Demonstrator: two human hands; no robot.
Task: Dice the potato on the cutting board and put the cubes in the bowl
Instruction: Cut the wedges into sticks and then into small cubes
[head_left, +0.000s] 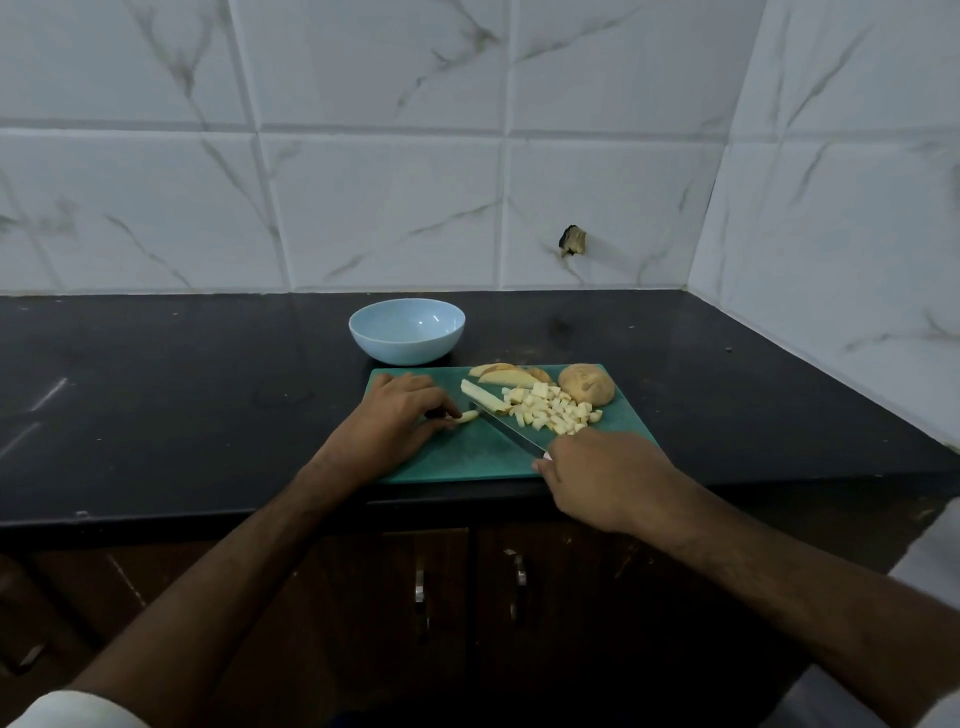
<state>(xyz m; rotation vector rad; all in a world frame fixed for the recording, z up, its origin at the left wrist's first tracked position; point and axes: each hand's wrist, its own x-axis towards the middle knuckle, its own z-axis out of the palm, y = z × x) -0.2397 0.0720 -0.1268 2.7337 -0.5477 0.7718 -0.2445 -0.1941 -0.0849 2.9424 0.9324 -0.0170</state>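
One pale blue bowl stands on the black counter just behind the far left corner of the green cutting board; nothing shows inside it. On the board, a heap of pale potato cubes lies right of centre, touching the knife's blade. Behind the heap rest a few slices with skin on one edge, and at the far right corner sits an uncut piece of potato, brown skin up. A long peeled strip lies slantwise just left of the cubes. The left hand rests on the board's left part, its fingertips curled round a small potato piece and pinning it to the board. The right hand is clamped round the handle of a knife, whose blade runs diagonally from that hand toward the small piece. White marbled tiles cover the wall behind, with a dark broken spot low down. Below the counter are brown cabinet doors with metal handles.
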